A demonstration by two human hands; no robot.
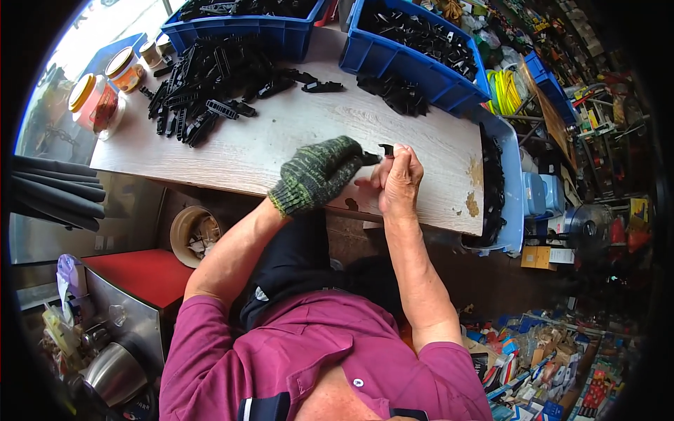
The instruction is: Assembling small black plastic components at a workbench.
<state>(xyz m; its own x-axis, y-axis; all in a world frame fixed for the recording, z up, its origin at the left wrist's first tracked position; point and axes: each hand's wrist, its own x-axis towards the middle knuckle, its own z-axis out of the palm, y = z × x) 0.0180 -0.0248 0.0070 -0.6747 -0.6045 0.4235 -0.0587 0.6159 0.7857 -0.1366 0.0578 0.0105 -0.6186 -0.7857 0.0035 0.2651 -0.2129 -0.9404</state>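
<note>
Dial centred on the hands. Left hand (319,174), in a green-and-black knit glove: fingers closed together, clamped on a black plastic part (370,158) whose end sticks out toward 3 o'clock; the glove hides the remainder. Right hand (401,179), bare: thumb and forefinger together, pinching a small black piece (385,149); other fingers loosely curled. The two pieces lie close; cannot tell whether they touch. Both are over the near part of a pale wood-grain table (260,151).

Surroundings: lidded jars (93,107) between 9 and 10 o'clock; a round bucket (178,237) at 8, below table level; a heap of black plastic parts (203,88) at 10, against a blue crate (281,41) of similar parts. A smaller pile (397,95) sits between 12 and 1, in front of a second blue crate (421,83) at 1. Light-blue tub (512,182) at 3, beside the table edge, black parts inside.
</note>
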